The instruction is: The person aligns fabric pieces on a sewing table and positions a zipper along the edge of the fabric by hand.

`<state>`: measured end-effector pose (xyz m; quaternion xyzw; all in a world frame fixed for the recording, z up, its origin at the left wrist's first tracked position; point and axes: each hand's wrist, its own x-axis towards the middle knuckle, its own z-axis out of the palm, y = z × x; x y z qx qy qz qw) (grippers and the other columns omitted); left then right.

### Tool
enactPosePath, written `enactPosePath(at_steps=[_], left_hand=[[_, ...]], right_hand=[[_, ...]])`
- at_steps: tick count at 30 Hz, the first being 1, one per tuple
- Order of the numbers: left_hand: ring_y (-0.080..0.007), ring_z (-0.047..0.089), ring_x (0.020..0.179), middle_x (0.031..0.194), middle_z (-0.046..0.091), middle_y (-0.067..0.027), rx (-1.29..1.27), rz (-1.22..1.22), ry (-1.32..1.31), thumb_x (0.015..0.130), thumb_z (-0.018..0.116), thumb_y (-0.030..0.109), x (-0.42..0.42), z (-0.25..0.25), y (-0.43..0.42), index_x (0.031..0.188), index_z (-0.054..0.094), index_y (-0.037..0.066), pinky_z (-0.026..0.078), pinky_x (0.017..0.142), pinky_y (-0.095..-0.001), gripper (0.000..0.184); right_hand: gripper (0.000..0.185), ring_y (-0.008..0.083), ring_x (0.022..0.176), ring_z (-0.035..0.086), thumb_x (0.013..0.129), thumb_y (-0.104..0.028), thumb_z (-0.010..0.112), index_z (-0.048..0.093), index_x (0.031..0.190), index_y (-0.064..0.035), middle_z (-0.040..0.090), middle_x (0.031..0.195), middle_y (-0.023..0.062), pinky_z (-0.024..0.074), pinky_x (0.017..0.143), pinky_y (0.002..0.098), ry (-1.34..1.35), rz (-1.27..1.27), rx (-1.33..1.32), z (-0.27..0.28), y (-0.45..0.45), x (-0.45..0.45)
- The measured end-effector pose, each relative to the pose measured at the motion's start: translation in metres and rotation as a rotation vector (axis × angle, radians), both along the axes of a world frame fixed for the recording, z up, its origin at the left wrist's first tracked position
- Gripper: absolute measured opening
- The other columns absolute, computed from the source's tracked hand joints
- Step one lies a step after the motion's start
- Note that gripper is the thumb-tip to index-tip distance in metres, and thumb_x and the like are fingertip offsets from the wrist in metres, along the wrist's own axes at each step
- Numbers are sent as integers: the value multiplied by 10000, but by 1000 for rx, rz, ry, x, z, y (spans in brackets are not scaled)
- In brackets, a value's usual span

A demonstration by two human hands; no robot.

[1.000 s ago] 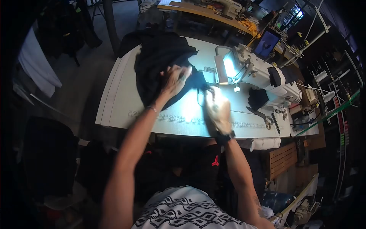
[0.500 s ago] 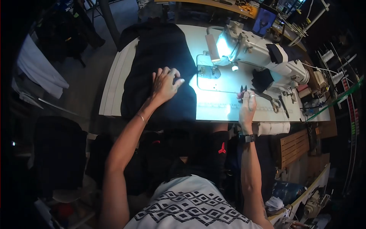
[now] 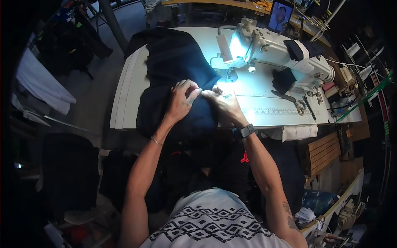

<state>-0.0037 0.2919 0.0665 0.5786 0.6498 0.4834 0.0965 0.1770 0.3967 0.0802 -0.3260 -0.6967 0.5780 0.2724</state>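
Dark fabric (image 3: 178,53) is spread over the left part of the white sewing table (image 3: 130,89) and hangs over its front edge. My left hand (image 3: 181,99) is on the fabric, thumb and fingers pinched together at it. Close beside it, my right hand (image 3: 223,101) is closed with its fingertips at the same spot on the fabric; whether it also holds the small snips cannot be made out. The lit white sewing machine (image 3: 269,47) stands to the right, its needle plate (image 3: 228,75) just beyond my right hand.
Scissors (image 3: 295,101) lie on the right of the table beside a black slim tool (image 3: 309,108). Dark fabric scraps (image 3: 283,79) rest near the machine. A screen (image 3: 280,16) stands behind it. A ruler strip (image 3: 273,111) runs along the front.
My right hand has moved left from beside the scissors to the fabric, meeting my left hand. The fabric's right side is now pulled up into a point near the needle plate.
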Motion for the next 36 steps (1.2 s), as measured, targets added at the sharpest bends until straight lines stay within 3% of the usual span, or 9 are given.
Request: enactPosePath(at_steps=[7,10,15,18,22,27,30,32,36], left_hand=[[-208,590,946,941,661,-4,-154,11,200,996,788,287,6,1,3,970,708,135,378,912,-405,174],[-204,587,955,939,658,9,-153,1,260,980,806,300,8,1,1,984,717,152,369,907,-405,173],[-223,603,938,931,650,-3,94,-94,499,917,848,216,16,4,6,1064,761,173,416,848,-396,175],[-242,612,816,912,678,-31,-30,-222,229,928,833,192,28,6,7,1188,777,176,456,775,-375,267],[-226,630,839,888,719,-50,20,-229,325,933,844,239,29,-2,18,1078,830,154,447,796,-362,169],[-196,654,738,891,776,-49,-48,-205,223,983,809,232,34,4,17,1034,804,98,444,778,-356,144],[-197,698,736,886,787,-69,-83,-213,119,1041,748,182,31,1,18,1041,766,59,492,744,-340,124],[-291,669,759,918,809,-82,-62,-218,82,1039,732,199,32,-1,19,1091,737,106,441,761,-408,106],[-291,686,770,852,777,-75,22,-218,90,1051,717,196,34,-3,20,1086,730,103,444,742,-410,101]], right_hand=[[253,54,703,539,1018,-133,801,664,844,-11,582,716,-33,457,627,284,-131,20,303,-30,23,32],[327,187,560,480,980,-173,792,632,797,45,559,610,121,419,556,411,-11,-19,312,-31,19,39],[350,219,587,513,979,-235,794,648,825,42,561,640,143,440,591,423,-55,-29,371,-32,21,45],[318,267,609,554,963,-227,784,663,846,43,596,676,166,461,617,433,-104,-28,378,-10,9,51],[151,352,650,609,878,-115,719,719,909,33,662,748,195,506,663,446,-195,1,566,3,2,59],[430,241,646,596,966,-360,815,733,943,62,658,732,164,485,635,407,-203,-14,368,13,11,69],[319,215,661,563,1038,-287,731,737,1068,31,656,758,141,486,650,409,-121,-25,330,-3,30,84],[310,189,693,581,1024,-276,747,757,1112,21,678,833,122,488,651,384,-136,6,353,9,27,88],[374,150,700,644,956,-326,818,793,1055,33,684,760,66,510,635,342,-223,125,264,23,30,85]])
